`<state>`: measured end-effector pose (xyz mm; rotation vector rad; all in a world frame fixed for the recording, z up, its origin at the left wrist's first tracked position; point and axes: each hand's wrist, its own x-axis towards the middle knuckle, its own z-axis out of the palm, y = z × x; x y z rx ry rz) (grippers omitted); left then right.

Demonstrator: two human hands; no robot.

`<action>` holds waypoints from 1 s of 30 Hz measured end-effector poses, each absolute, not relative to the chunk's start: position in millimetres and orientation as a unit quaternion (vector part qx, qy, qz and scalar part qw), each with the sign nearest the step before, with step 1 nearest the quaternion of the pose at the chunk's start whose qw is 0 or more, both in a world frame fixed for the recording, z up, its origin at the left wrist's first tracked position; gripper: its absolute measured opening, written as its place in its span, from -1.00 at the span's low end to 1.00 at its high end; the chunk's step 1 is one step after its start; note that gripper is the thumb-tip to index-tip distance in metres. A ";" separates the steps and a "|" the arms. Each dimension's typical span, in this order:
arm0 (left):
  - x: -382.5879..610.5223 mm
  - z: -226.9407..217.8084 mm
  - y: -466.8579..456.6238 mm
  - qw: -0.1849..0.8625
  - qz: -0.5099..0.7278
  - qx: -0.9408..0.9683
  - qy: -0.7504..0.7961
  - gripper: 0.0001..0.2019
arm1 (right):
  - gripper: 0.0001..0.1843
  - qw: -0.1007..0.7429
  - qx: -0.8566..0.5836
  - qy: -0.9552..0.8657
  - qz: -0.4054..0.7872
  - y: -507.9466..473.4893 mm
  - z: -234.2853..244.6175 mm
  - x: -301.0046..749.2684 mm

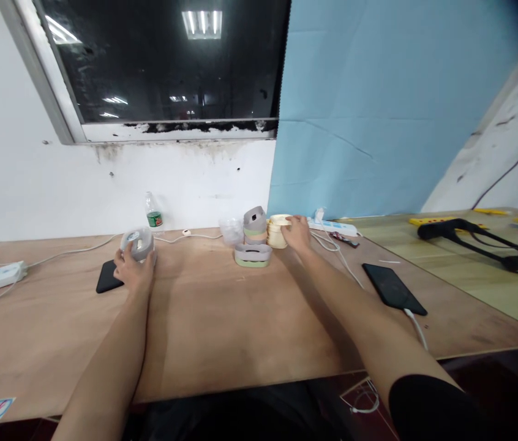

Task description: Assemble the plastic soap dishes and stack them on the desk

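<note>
while left grip (pixel 133 264) wraps grey container (pixel 148 243) on surface (pixel 222 318), at left, right grip (pixel 289 225) touches rim of cream stack (pixel 278 236) beside grey tubs (pixel 254 218); right closure: cannot tell. step, seemingly: taking hold. next move calls for keeping layers together. stack: pale, rounded, ridged, upright.

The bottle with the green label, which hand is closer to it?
Left. The left hand is in front of the bottle; the right hand is far to its right.
</note>
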<state>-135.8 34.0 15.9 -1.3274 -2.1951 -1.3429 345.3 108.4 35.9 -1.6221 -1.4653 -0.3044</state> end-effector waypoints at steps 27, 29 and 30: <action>-37.1 4.6 8.2 -0.201 -0.243 -0.868 -0.383 -0.10 | -0.70 0.328 -0.296 -0.897 -0.027 -1.8 10.1 228.4; -34.5 7.0 5.8 -0.188 -0.232 -0.878 -0.374 -0.16 | -0.65 0.325 -0.300 -0.897 -0.022 -0.9 8.9 230.6; -33.2 8.3 4.9 -0.175 -0.231 -0.883 -0.368 -0.21 | -0.62 0.326 -0.299 -0.897 -0.018 0.2 8.3 233.2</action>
